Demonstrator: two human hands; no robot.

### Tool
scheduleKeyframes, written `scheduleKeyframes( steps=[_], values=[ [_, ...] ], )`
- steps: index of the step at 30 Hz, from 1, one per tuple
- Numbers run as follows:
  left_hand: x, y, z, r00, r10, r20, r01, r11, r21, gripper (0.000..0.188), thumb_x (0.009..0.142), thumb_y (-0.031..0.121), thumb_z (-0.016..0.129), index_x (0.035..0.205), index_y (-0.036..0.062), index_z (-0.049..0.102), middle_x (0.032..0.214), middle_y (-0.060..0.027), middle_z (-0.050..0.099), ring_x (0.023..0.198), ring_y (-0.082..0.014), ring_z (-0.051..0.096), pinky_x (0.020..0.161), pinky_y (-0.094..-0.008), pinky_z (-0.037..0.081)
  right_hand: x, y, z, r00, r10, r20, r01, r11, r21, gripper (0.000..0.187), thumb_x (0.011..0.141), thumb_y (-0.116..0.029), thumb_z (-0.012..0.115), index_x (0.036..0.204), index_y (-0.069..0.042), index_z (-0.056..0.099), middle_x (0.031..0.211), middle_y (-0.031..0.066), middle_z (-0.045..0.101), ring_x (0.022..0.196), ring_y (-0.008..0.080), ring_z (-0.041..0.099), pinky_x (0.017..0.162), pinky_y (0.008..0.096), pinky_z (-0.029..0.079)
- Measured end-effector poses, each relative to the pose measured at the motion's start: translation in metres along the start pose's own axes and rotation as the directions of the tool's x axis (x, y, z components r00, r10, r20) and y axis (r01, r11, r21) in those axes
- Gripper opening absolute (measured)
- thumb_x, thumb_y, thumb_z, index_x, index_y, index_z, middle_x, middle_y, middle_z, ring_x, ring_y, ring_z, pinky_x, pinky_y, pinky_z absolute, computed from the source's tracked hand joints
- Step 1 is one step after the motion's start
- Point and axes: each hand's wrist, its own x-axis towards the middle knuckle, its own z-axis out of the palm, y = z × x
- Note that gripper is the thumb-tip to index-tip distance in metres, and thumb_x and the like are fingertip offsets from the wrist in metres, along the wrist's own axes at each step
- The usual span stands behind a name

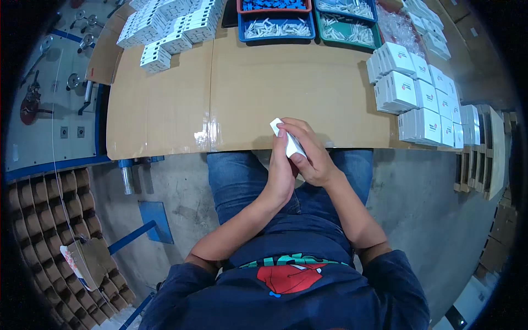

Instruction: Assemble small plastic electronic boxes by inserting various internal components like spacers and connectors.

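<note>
Both hands meet around a small white plastic piece point(294, 147), shaped like a flat block, just above the front edge of the cardboard-covered table point(297, 104). My left hand point(280, 171) grips it from the left and below, its thumb along the side. From the right, my right hand point(316, 157) wraps over the same piece with bent fingers. Fingers cover much of it, so its exact kind cannot be made out.
White square blocks with dark openings point(179, 33) are stacked at the far left. Stacked white covers point(426, 107) stand at right. At the back sit a red tray point(273, 11) of blue parts, a blue tray point(278, 39) and a green tray point(352, 47) of white plugs, near clear plastic bags point(399, 30).
</note>
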Motion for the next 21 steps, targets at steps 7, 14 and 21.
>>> scheduleKeyframes(
  steps=[7,14,21],
  values=[
    [-0.0012,-0.005,0.0003,0.999,-0.026,-0.036,0.026,1.0,0.013,0.057,0.11,0.055,0.037,0.139,0.0071,0.049,0.121,-0.0054,0.059,0.116,-0.0162,0.058,0.1,-0.0343,0.048,-0.0029,0.0035,0.001,0.997,-0.04,-0.059,0.04,0.999,0.006,0.056,0.105,-0.041,0.05,0.143,0.001,0.051,0.143,0.0254,0.052,0.131,0.0429,0.052,0.111,0.0454,0.042],
    [0.0008,-0.0084,-0.0014,1.0,0.019,-0.003,-0.019,1.0,-0.006,0.055,0.11,0.056,0.038,0.136,0.0084,0.051,0.119,-0.0044,0.059,0.114,-0.0148,0.058,0.1,-0.0336,0.047,-0.0028,0.0044,0.002,0.997,-0.038,-0.068,0.039,0.999,0.016,0.056,0.106,-0.042,0.047,0.141,0.001,0.052,0.143,0.0258,0.053,0.131,0.0432,0.052,0.111,0.0458,0.042],
    [-0.0019,-0.0076,-0.0029,1.0,0.002,-0.007,-0.002,1.0,0.0,0.056,0.109,0.057,0.039,0.135,0.0088,0.051,0.12,-0.0048,0.059,0.116,-0.0152,0.058,0.101,-0.0343,0.047,-0.0038,0.0022,0.0034,0.998,-0.002,-0.064,0.005,0.999,0.04,0.057,0.107,-0.045,0.043,0.14,0.001,0.053,0.143,0.025,0.053,0.132,0.0412,0.053,0.111,0.0446,0.042]
  ],
)
